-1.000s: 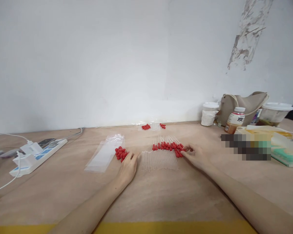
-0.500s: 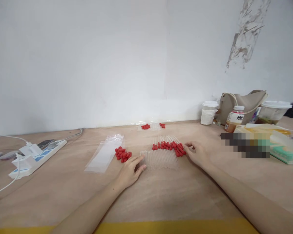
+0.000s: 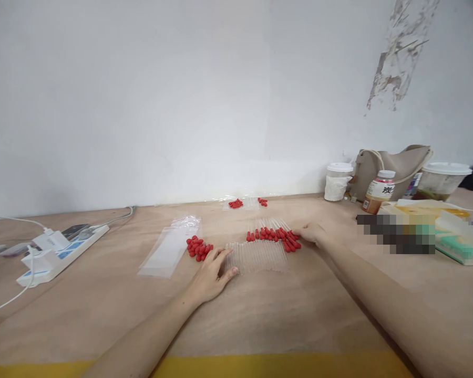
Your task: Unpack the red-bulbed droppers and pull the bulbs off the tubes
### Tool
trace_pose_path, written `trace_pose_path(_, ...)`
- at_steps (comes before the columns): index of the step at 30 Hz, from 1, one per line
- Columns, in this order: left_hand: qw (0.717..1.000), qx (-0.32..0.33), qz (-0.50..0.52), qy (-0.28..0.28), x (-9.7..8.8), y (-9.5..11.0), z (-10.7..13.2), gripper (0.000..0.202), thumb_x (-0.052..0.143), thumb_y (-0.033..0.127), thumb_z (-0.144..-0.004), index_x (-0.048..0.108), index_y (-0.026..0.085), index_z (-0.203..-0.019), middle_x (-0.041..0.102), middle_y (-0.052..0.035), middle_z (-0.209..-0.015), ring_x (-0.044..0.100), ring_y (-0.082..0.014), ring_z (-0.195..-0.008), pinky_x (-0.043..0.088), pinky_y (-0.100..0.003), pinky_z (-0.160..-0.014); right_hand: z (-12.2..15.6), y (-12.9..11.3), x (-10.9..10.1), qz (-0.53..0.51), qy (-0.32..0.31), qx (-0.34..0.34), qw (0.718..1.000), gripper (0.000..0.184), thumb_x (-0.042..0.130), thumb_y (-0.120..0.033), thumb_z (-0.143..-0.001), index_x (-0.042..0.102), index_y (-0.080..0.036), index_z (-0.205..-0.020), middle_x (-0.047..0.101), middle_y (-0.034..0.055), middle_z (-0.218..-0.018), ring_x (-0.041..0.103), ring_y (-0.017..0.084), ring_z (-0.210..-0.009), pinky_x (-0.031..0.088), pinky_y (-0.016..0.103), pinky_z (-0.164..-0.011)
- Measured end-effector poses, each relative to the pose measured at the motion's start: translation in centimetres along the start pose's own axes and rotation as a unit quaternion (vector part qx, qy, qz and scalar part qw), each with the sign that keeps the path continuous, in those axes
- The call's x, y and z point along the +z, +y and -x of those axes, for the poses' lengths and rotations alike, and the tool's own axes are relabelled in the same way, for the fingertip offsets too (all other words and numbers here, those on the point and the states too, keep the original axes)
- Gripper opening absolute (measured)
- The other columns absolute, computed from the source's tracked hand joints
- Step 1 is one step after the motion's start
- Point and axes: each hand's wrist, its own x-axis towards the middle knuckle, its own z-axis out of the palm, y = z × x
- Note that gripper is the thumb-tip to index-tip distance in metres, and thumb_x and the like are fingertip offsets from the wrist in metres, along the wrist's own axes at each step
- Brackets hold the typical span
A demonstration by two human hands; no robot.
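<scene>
Clear thin tubes (image 3: 258, 257) lie side by side in a row in front of me. My left hand (image 3: 211, 275) rests at their left end, thumb and fingers apart, fingertips touching the outer tubes. Behind them is a row of droppers with red rubber bulbs (image 3: 274, 234), their clear tubes pointing towards the wall. My right hand (image 3: 311, 234) is at the right end of this row, fingers stretched out against the bulbs; its fingertips are partly hidden. Left of my left hand sits a loose pile of red rubber bulbs (image 3: 198, 248).
Flat clear plastic bags (image 3: 169, 247) lie to the left, with a power strip (image 3: 69, 254) farther out. Bagged red-bulbed pieces (image 3: 246, 203) lie by the wall. A lidded cup (image 3: 338, 181), a drink bottle (image 3: 378, 193), a grey bag (image 3: 396, 167) and a tissue pack (image 3: 461, 241) stand right.
My right hand has moved slightly farther away from me and to the left, along the end of the red-bulbed row. My left hand stays almost still at the clear tubes.
</scene>
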Motion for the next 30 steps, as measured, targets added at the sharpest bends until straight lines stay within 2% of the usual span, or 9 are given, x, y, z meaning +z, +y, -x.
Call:
trace_pose_path(5, 0.999, 0.005, -0.004, 0.035, 0.3, -0.4, -0.1, 0.037, 0.042, 0.036, -0.086, 0.043, 0.022, -0.121, 0.043, -0.0075, -0.117, 0.04, -0.0206, -0.112, 0.036, -0.037, -0.095, 0.9, -1.4, -1.0, 0.0, 0.03, -0.044, 0.999, 0.029, 0.055, -0.033, -0.07, 0.054, -0.015, -0.047, 0.054, 0.0036, -0.047, 0.051, 0.015, -0.048, 0.033, 0.024, -0.045)
trace_pose_path(10, 0.996, 0.01, -0.018, 0.087, 0.4, -0.5, -0.2, 0.036, 0.044, 0.032, -0.085, 0.042, 0.022, -0.12, 0.04, -0.0082, -0.119, 0.039, -0.0207, -0.112, 0.035, -0.038, -0.096, 4.4, -3.4, -1.2, -0.03, 0.103, -0.19, 0.976, 0.019, 0.046, -0.032, -0.079, 0.059, -0.017, -0.078, 0.063, 0.0035, -0.077, 0.055, 0.015, -0.072, 0.038, 0.023, -0.061)
trace_pose_path(12, 0.994, 0.02, -0.026, 0.1, 0.4, -0.4, -0.3, 0.041, 0.045, 0.03, -0.085, 0.037, 0.022, -0.124, 0.039, -0.0087, -0.12, 0.038, -0.0209, -0.114, 0.034, -0.038, -0.097, 6.8, -3.8, -0.1, -0.024, 0.176, -0.351, 0.919, 0.019, 0.048, -0.032, -0.08, 0.058, -0.017, -0.084, 0.063, 0.0055, -0.082, 0.054, 0.017, -0.077, 0.037, 0.026, -0.069)
trace_pose_path(14, 0.993, 0.034, -0.035, 0.112, 0.3, -0.1, -0.3, 0.047, 0.046, 0.028, -0.084, 0.031, 0.021, -0.128, 0.037, -0.0096, -0.122, 0.036, -0.0214, -0.115, 0.033, -0.038, -0.097, 9.2, -3.7, 1.4, 0.007, 0.24, -0.453, 0.859, 0.021, 0.046, -0.029, -0.083, 0.057, -0.016, -0.094, 0.063, 0.0074, -0.086, 0.053, 0.018, -0.081, 0.034, 0.03, -0.073)
trace_pose_path(15, 0.991, 0.045, -0.042, 0.115, 0.3, 0.1, -0.2, 0.05, 0.046, 0.028, -0.084, 0.029, 0.021, -0.13, 0.037, -0.0101, -0.123, 0.035, -0.0216, -0.116, 0.033, -0.038, -0.097, 10.2, -3.6, 2.2, 0.036, 0.237, -0.496, 0.835, 0.022, 0.045, -0.025, -0.084, 0.056, -0.017, -0.102, 0.063, 0.0072, -0.09, 0.052, 0.018, -0.083, 0.033, 0.03, -0.074)
trace_pose_path(17, 0.988, 0.078, -0.063, 0.115, 0.3, 0.4, -0.3, 0.05, 0.046, 0.027, -0.084, 0.029, 0.021, -0.131, 0.036, -0.0107, -0.125, 0.035, -0.0221, -0.116, 0.032, -0.039, -0.097, 11.6, -3.5, 3.3, 0.065, 0.239, -0.554, 0.795, 0.018, 0.046, -0.023, -0.084, 0.058, -0.02, -0.097, 0.063, 0.0048, -0.085, 0.05, 0.016, -0.078, 0.03, 0.03, -0.072)
trace_pose_path(20, 0.979, 0.133, -0.104, 0.117, 0.5, 0.7, -0.4, 0.041, 0.045, 0.026, -0.085, 0.04, 0.023, -0.125, 0.043, -0.0096, -0.122, 0.039, -0.0224, -0.112, 0.032, -0.041, -0.095, 12.4, -3.6, 4.1, 0.075, 0.231, -0.584, 0.774, 0.013, 0.049, -0.022, -0.083, 0.061, -0.022, -0.089, 0.061, 0.0023, -0.079, 0.046, 0.014, -0.072, 0.026, 0.03, -0.069)
trace_pose_path(23, 0.972, 0.166, -0.127, 0.102, 0.8, 1.1, -0.7, 0.028, 0.045, 0.026, -0.085, 0.053, 0.025, -0.112, 0.058, -0.0056, -0.105, 0.047, -0.02, -0.101, 0.031, -0.041, -0.092, 12.6, -3.8, 4.1, 0.067, 0.215, -0.594, 0.772, 0.014, 0.049, -0.022, -0.083, 0.061, -0.022, -0.089, 0.061, 0.002, -0.078, 0.045, 0.014, -0.073, 0.025, 0.031, -0.069)
trace_pose_path(30, 0.974, 0.165, -0.122, 0.095, 1.1, 1.4, -0.9, 0.019, 0.043, 0.025, -0.087, 0.062, 0.021, -0.088, 0.063, -0.0008, -0.074, 0.052, -0.0143, -0.075, 0.032, -0.037, -0.088, 12.8, -4.0, 4.0, 0.055, 0.183, -0.609, 0.77, 0.014, 0.051, -0.028, -0.082, 0.062, -0.023, -0.089, 0.061, 0.0016, -0.079, 0.046, 0.014, -0.074, 0.024, 0.032, -0.074)
